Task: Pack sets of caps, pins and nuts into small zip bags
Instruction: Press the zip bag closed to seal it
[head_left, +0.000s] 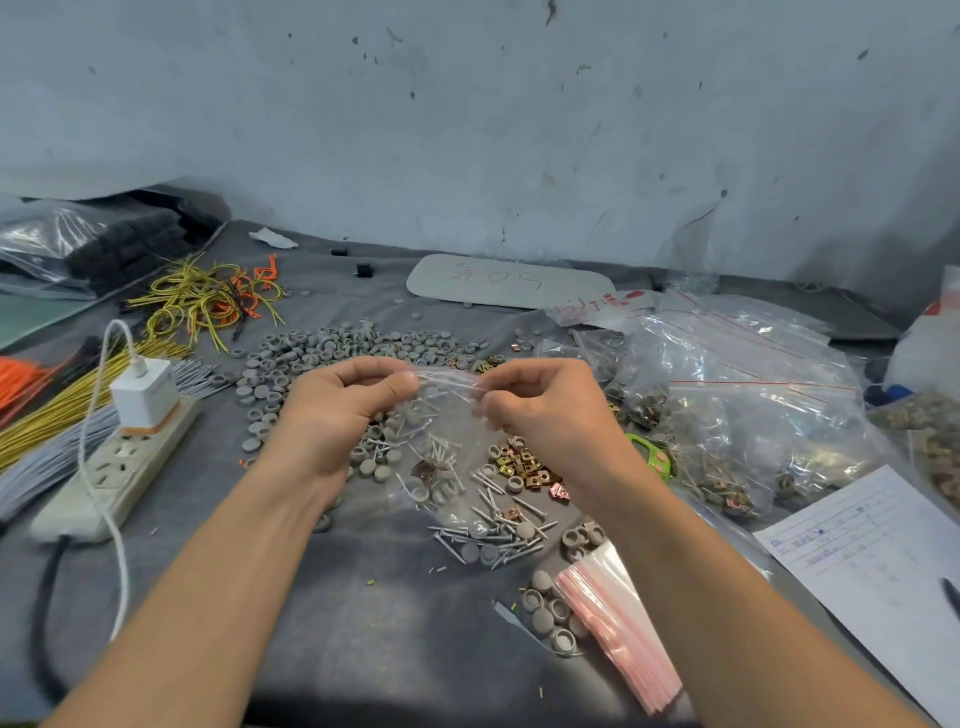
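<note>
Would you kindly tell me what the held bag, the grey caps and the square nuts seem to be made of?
Zip bag: thin clear plastic film, glossy; the parts inside show through and it creases.
Grey caps: probably moulded plastic, matte; even dull grey, no glints.
Square nuts: metal, apparently yellow-plated; bright golden reflections.

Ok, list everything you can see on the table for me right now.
Zip bag: one, clear, held between both hands.
Caps: many, grey, heaped behind the hands.
Pins: many, silver, scattered near the bag.
Nuts: small heap, brass, beside the right wrist.
Empty bags: one stack, red-edged, by the right forearm.
Large bags: several, clear, right.
Power strip: one, white, left.
Wires: bundle, yellow and orange, back left.
Left hand: pinches the bag's top.
Right hand: pinches the bag's top.
</note>
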